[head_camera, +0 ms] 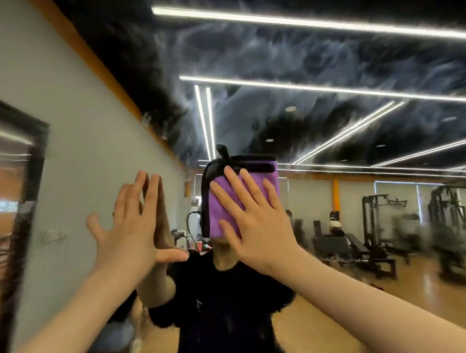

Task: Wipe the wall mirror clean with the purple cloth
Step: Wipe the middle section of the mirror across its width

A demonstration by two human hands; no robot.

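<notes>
The wall mirror (335,170) fills the right and middle of the view and reflects a gym. My right hand (256,218) lies flat with spread fingers on the purple cloth (253,172), pressing it against the glass at head height. The cloth is folded into a square with a black edge and a black loop at its top. My left hand (131,226) is flat against the mirror at its left edge, fingers straight and together, thumb out, meeting its own reflection. My reflection in a black shirt (223,308) stands behind both hands.
A grey wall (81,131) runs along the left with a dark-framed panel (14,189) on it. The mirror reflects weight machines and benches (367,244) on a wooden floor, and a dark ceiling with light strips.
</notes>
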